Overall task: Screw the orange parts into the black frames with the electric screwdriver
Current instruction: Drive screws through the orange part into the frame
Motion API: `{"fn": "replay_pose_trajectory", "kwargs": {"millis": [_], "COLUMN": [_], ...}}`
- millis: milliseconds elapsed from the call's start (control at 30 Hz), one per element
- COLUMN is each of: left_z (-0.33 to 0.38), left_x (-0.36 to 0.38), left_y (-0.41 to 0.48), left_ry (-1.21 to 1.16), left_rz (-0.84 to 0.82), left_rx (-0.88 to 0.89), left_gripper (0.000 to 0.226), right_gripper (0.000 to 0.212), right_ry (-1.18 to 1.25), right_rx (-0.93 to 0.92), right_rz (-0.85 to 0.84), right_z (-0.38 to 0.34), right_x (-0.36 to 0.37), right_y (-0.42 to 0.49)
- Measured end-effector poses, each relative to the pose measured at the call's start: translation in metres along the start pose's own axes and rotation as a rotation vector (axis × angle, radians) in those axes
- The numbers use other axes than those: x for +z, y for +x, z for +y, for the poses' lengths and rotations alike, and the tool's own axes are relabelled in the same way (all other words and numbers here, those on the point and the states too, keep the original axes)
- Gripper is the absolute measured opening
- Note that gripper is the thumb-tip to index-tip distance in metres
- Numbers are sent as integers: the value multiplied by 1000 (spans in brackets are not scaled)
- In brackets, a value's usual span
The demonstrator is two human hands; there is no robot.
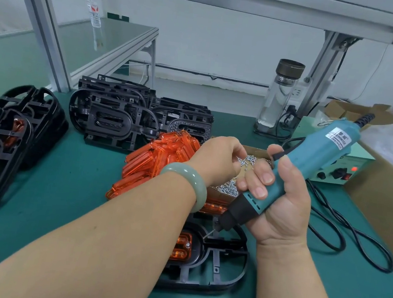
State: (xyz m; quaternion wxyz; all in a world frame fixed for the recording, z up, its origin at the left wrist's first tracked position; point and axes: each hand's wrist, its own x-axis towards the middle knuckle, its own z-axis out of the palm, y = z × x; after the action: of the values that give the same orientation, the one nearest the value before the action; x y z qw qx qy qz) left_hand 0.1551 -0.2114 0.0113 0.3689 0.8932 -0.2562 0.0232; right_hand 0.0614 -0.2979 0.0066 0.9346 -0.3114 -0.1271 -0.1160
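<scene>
- Where the green table (62, 182) spreads under everything, a black frame (220, 268) lies flat at its near edge, between the two forearms.
- More frames stand in two groups. The back pile (120, 114) is bare, and the left stack (6, 138) has orange pieces fitted inside.
- The loose orange parts (159, 159) make a heap in the middle of the table, between the back pile and the frame, just beside the box (228, 187) of screws.
- The screwdriver (313, 158) is tilted, with its cable end up to the right and its black nose down over the frame. I cannot tell if the bit touches anything.
- The right hand (280, 203) grips the lower body of the screwdriver, fingers wrapped round it and thumb laid along its side.
- The left hand (216, 158) is over the box, fingers curled and bunched together, pointing down. Their tips are hidden, so I cannot tell if they pinch a screw.
- One fitted part (182, 246) sits in the frame, with a screw head showing on it.
</scene>
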Motion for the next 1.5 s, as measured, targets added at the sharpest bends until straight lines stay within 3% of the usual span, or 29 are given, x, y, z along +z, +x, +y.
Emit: {"fn": "replay_pose_trajectory", "kwargs": {"millis": [300,400,667,867,967,1133,1300,1500], "left_z": [3,4,-5,-27,-35,-35,-29,-23], "left_x": [-4,-12,-41,-56,-56,-51,-47,-48], "left_y": [0,-5,-57,-111,-135,-147,-147,-148], "left_ry": [-275,-405,-851,-922,-994,-1010,-1005,-1074], "left_rz": [68,131,284,343,390,303,227,180], "left_rx": [-82,-163,-349,-425,-447,-437,-411,-381], "left_gripper": [26,5,8,21,15,14,33,37], "right_gripper": [21,19,11,10,11,11,9,16], "right_ry": [7,-2,21,33,54,87,115,146], "right_rx": [17,10,-19,-48,-68,-75,-126,-151], "right_rz": [-5,-4,77,178,213,311,437,477], "right_z": [0,1,4,10,14,24,25,25], "right_x": [-2,-1,2,8,10,17,18,20], "right_y": [1,0,-1,-2,-3,-5,-4,-6]}}
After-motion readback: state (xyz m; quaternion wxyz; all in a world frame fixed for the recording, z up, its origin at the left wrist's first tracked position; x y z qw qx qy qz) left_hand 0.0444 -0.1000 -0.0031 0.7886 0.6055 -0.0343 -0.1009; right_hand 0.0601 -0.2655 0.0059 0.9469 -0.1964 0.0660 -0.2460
